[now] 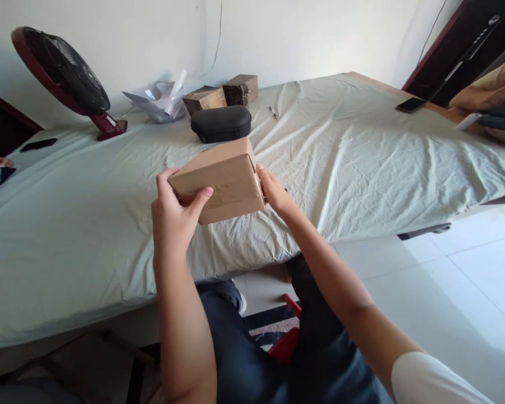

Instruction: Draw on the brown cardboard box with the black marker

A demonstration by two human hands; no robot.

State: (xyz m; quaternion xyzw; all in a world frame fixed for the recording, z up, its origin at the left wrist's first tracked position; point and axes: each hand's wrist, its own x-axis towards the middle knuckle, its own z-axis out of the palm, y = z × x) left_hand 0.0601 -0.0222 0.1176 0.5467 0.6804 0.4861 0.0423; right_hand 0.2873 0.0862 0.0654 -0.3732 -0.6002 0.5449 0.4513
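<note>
A brown cardboard box is held tilted above the near edge of the cloth-covered table. My left hand grips its left end, thumb pressed on the near face and the other fingers mostly behind it. At the right end, my right hand has its fingers against the side; its fingertips are partly hidden, so I cannot tell exactly what they grip there. Tape shows faintly on the near face. Just beyond the box lies a black zip case.
Two patterned boxes stand by the wall, near a clear plastic basket of papers. A dark red fan is at left. A pen and phones lie on the pale cloth. Other people's arms show at both sides.
</note>
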